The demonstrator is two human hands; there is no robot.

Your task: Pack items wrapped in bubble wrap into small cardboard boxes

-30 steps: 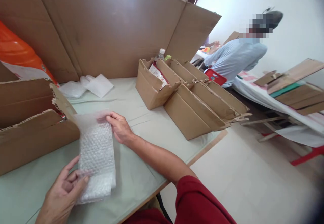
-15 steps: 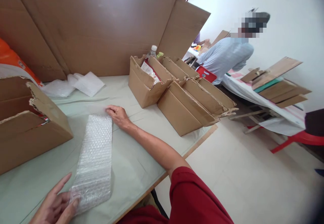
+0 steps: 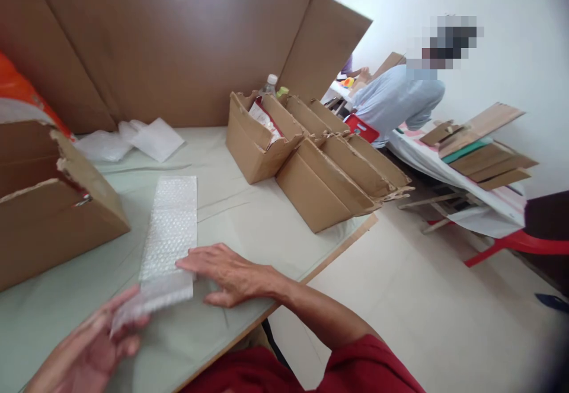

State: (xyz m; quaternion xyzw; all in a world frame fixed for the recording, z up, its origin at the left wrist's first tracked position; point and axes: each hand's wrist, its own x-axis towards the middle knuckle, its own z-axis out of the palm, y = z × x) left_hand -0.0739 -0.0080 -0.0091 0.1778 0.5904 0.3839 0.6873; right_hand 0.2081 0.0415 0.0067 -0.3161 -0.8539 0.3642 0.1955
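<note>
A long strip of clear bubble wrap [image 3: 171, 221] lies on the pale green table cover, running away from me. Its near end is lifted and folded over. My left hand [image 3: 95, 336] grips that raised end between thumb and fingers at its left corner. My right hand [image 3: 226, 274] is open, palm down, with the fingertips at the strip's right edge beside the fold. The thumb of that hand is spread over the table.
Left stands an open cardboard box [image 3: 57, 215]; several torn-edged cardboard boxes [image 3: 320, 185] fill the right side. Folded plastic sheets [image 3: 157, 139] lie before a tall cardboard panel [image 3: 186, 43]. A person in a light shirt [image 3: 395, 96] is at another table.
My right hand has come back from the strip's far end to its near part. My left hand has lifted and folded the near end over.
</note>
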